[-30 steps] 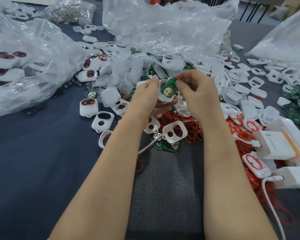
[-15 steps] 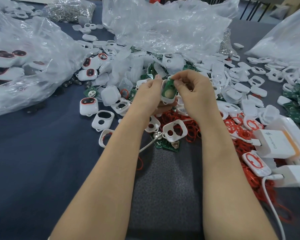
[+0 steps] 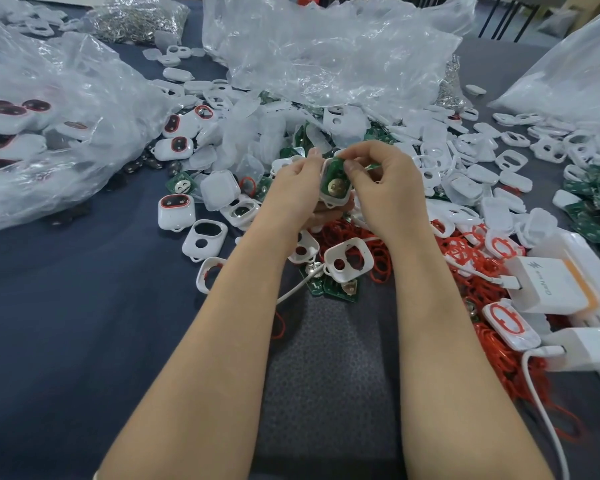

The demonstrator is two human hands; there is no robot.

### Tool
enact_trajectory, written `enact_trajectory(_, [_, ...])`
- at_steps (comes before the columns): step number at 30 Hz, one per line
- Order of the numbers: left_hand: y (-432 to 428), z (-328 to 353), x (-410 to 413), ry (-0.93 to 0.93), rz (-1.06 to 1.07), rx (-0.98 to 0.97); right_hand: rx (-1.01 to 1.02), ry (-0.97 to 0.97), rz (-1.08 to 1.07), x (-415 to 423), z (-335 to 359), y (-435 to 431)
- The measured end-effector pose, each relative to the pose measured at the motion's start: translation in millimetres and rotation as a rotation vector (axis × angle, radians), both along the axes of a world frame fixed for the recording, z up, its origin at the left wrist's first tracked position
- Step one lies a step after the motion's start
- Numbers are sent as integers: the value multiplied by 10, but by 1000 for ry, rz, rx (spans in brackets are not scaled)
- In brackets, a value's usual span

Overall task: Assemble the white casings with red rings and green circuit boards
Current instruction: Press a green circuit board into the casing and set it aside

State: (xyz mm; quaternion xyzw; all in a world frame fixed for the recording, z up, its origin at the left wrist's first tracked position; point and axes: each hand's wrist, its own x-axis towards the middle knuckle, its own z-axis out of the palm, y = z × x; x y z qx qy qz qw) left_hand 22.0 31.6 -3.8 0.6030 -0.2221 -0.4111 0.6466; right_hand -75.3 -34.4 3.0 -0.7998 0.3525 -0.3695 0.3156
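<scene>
My left hand (image 3: 296,187) grips a white casing (image 3: 336,199) from its left side and underneath, above the table's middle. A green circuit board (image 3: 336,180) with a round metal contact sits inside the casing. My right hand (image 3: 385,188) pinches the board's upper right edge with thumb and fingers. Below the hands lie a pile of red rings (image 3: 381,261), an empty white casing (image 3: 348,259) and a loose green board (image 3: 340,289).
Clear plastic bags sit at the left (image 3: 49,140), back (image 3: 326,46) and right (image 3: 568,81). Finished casings (image 3: 175,211) lie left of the hands. A heap of green boards (image 3: 596,202) and white chargers (image 3: 551,285) with a cable (image 3: 540,410) are on the right.
The casing has turned so the board's metal contact faces me more squarely, and the board has sunk deeper into the casing. Both hands stay in nearly the same place.
</scene>
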Motion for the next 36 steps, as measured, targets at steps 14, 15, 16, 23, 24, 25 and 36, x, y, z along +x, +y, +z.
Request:
enact_trajectory(14, [43, -21, 5, -91, -63, -83, 48, -37, -52, 58, -27, 39])
enact_trajectory(15, [41, -26, 7, -115, -60, -87, 79, -38, -54, 61, -21, 38])
enact_trajectory(16, [39, -31, 6, -141, -57, -91, 114, -43, -50, 64, -14, 37])
enact_trajectory(23, [39, -24, -8, -112, -51, -134, 199, -151, -42, 45, 13, 57])
enact_trajectory(24, [39, -19, -13, -97, -48, -134, 161, -154, -53, 43, 11, 63])
enact_trajectory(25, [41, -16, -19, -84, -42, -134, 108, -148, -64, 40, 8, 66])
enact_trajectory(36, [81, 22, -72, -336, -19, -51, -207, 47, -81, 73, -17, 85])
